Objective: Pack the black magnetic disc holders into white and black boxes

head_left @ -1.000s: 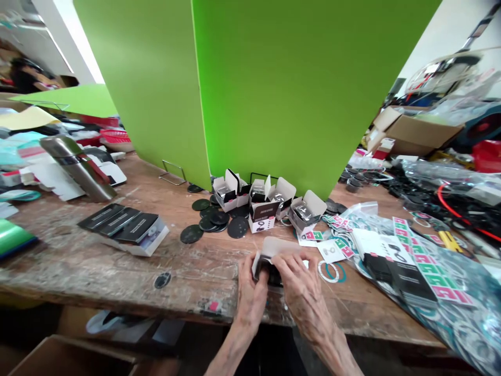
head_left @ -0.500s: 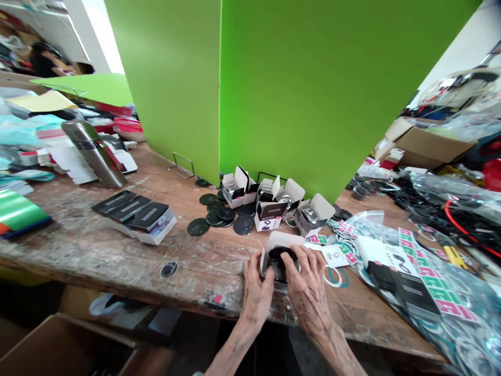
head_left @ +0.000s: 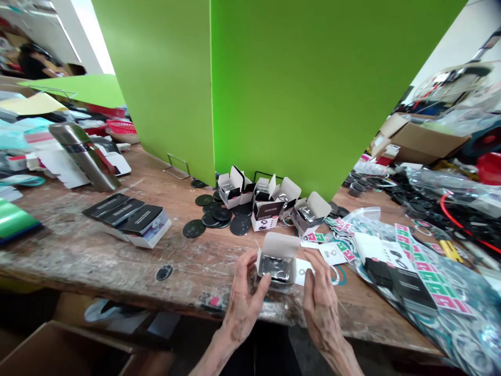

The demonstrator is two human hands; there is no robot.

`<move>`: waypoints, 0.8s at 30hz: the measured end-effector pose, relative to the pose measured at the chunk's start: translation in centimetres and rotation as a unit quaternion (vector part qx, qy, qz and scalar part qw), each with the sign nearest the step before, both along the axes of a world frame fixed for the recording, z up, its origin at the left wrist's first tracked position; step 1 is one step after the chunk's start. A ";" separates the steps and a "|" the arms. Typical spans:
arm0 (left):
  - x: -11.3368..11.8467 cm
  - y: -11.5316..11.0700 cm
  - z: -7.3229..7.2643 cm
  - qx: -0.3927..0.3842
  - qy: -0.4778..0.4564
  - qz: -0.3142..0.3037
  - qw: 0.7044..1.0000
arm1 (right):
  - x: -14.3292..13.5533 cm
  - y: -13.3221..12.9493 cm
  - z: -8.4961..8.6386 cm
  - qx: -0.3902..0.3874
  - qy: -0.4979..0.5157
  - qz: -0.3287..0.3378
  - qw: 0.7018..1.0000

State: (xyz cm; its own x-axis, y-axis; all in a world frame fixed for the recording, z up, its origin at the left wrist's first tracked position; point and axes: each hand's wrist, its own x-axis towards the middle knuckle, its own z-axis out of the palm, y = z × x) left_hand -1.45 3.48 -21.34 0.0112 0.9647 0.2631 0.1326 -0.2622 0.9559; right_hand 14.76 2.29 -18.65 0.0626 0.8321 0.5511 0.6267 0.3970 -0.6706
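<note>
A small white box [head_left: 278,244] stands with its lid up near the table's front edge. Inside it lies something black in shiny clear wrap [head_left: 277,266]. My left hand [head_left: 243,295] is curled round the box's left side, thumb at the front left corner. To the right of the box, my right hand [head_left: 321,297] has its fingers and thumb apart. Beside its fingertips lies a white printed card [head_left: 302,271]; whether they touch it is unclear. Several open boxes [head_left: 311,211] with wrapped contents stand behind, next to black discs [head_left: 211,218].
Three closed black-topped boxes [head_left: 143,216] sit at left, near a steel flask [head_left: 84,156]. Green panels [head_left: 282,94] stand behind. At right lie stacked black-and-white boxes [head_left: 410,287], sticker strips [head_left: 426,271] and a plastic bag of rings [head_left: 462,334]. A person [head_left: 35,62] is far left.
My right hand has moved off the box to its right, and its fingers have spread. The black disc at the box opening no longer shows. My left hand has stayed beside the box.
</note>
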 end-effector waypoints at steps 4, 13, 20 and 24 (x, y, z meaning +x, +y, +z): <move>-0.3 0.1 0.3 0.079 0.101 -0.003 0.992 | -0.3 0.4 -1.1 -0.207 0.316 0.122 0.918; -2.4 3.2 1.9 -0.012 0.039 -0.179 0.983 | 0.8 0.7 -2.9 -0.076 0.080 0.081 0.991; -4.0 3.5 2.4 0.105 0.198 -0.184 0.957 | 1.8 0.2 -2.5 -0.020 -0.126 0.097 0.987; -4.2 3.4 3.0 0.124 0.235 -0.194 0.944 | 1.4 0.4 -2.0 -0.002 -0.156 0.096 0.983</move>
